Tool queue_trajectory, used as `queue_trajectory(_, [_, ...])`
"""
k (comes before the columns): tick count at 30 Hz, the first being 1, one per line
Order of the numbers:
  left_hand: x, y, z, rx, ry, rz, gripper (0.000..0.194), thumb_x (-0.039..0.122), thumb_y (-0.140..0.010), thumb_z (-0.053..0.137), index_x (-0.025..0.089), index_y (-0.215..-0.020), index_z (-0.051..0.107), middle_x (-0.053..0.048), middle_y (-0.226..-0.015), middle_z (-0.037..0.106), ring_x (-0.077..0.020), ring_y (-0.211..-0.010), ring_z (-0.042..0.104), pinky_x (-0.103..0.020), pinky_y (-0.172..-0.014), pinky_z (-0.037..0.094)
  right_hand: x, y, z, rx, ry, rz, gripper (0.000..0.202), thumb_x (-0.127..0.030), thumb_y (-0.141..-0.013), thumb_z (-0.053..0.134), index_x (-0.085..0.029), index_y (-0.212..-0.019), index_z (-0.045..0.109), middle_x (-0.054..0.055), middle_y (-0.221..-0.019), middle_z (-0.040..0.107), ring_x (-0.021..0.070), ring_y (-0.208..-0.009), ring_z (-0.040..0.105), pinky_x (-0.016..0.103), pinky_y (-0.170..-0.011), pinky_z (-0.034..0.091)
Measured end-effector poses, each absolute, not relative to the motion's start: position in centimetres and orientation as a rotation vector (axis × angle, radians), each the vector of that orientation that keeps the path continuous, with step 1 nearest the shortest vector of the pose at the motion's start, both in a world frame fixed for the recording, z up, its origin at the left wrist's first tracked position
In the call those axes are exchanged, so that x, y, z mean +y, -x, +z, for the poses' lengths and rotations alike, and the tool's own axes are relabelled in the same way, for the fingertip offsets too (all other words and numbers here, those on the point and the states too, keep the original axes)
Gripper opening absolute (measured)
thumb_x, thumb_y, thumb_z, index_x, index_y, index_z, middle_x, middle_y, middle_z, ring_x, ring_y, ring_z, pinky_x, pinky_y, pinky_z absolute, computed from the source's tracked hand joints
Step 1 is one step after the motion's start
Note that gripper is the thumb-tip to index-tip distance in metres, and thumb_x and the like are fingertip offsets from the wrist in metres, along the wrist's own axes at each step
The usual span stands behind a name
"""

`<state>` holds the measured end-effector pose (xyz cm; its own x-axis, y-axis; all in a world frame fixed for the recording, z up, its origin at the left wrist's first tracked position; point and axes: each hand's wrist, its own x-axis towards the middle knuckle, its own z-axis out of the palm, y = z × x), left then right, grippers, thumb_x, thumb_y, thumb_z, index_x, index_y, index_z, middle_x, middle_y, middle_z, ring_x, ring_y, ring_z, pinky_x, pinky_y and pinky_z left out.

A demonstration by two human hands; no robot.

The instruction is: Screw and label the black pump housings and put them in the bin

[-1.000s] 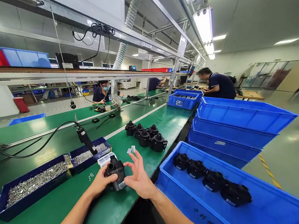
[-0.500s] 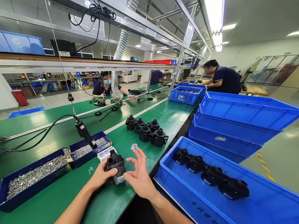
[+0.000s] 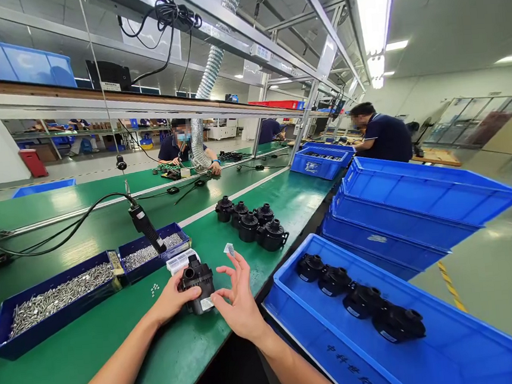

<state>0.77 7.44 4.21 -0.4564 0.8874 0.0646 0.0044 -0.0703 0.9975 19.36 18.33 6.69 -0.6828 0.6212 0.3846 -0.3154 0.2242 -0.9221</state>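
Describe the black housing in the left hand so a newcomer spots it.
Start at the near end of the green bench. There, the left hand grips a black housing, right of the blue bins of metal parts. Unlike the black housings grouped farther along the bench or those in the blue crate, this one is held, with the right hand at its white label.

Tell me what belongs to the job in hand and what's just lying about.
Belongs:
black housing, in the left hand
white label on it, at the right hand
small tag, on the same hand

Apparently just about:
hanging corded tool
long screw tray
stacked blue crates
red bin
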Motion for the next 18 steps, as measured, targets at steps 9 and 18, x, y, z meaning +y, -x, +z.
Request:
queue_trajectory(9, [7.4,-0.6,4.0,1.475,-0.983,1.607,0.085,0.064,-0.07,0.094,0.016,-0.135,0.068,-0.016,-0.133,0.073,-0.0395,-0.122,0.068,-0.053,-0.112,0.053,20.1,-20.2,6.2,-1.977,0.053,1.149,0.087,-0.015,-0.096,0.068,-0.039,-0.164,0.02,0.012,-0.174,0.013,0.0325,-0.151,0.039,0.05,-0.1,0.067])
queue_trajectory(18, [7.0,-0.8,4.6,1.544,-0.992,1.589,0.106,0.07,-0.059,0.096,0.012,-0.141,0.059,-0.021,-0.138,0.069,-0.0445,-0.131,0.063,-0.059,-0.12,0.045,20.5,-18.3,6.3,-2.169,0.252,1.328,0.142,-0.025,-0.064,0.103,-0.032,-0.165,0.003,0.019,-0.171,0.012,0.0377,-0.16,0.023,0.064,-0.127,0.037])
